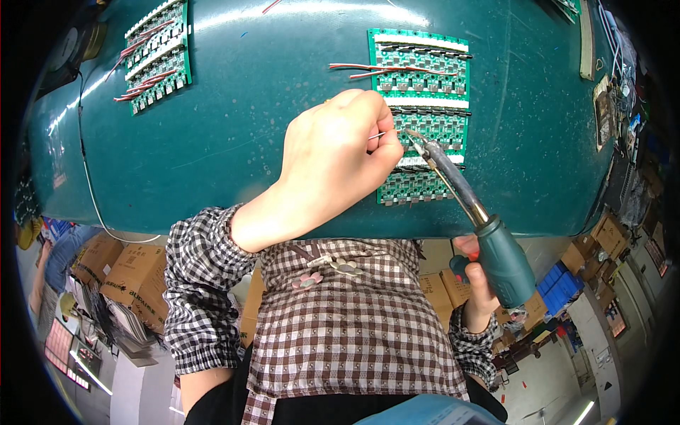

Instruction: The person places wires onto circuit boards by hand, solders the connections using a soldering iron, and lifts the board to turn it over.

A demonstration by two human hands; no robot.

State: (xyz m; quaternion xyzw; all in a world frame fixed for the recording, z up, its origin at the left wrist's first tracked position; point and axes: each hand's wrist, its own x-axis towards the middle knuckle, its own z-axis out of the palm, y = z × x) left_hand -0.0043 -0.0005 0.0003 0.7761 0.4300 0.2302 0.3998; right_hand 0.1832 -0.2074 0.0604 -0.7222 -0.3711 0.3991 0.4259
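Note:
A green circuit board panel (pixel 423 190), with rows of small parts and white connectors, lies on the table right of centre. My left hand (pixel 336 152) is closed in a pinch over its left edge, with a thin wire (pixel 377 135) showing between thumb and fingers. In my right hand (pixel 483 292), at the table's front edge, is a soldering iron (pixel 506 262) with a dark green handle. Its tip (pixel 414 134) meets or hovers over the panel beside my left fingertips; contact is hard to tell. Red and white wires (pixel 397 69) lie across the panel's upper part.
Another circuit board panel (pixel 159 60) with red and white wires rests at the far left. A cable (pixel 86 156) runs down the table's left side. Cardboard boxes (pixel 138 276) stand below on the left; blue bins (pixel 559 287) are at the right. Another person (pixel 60 258) shows at the left edge.

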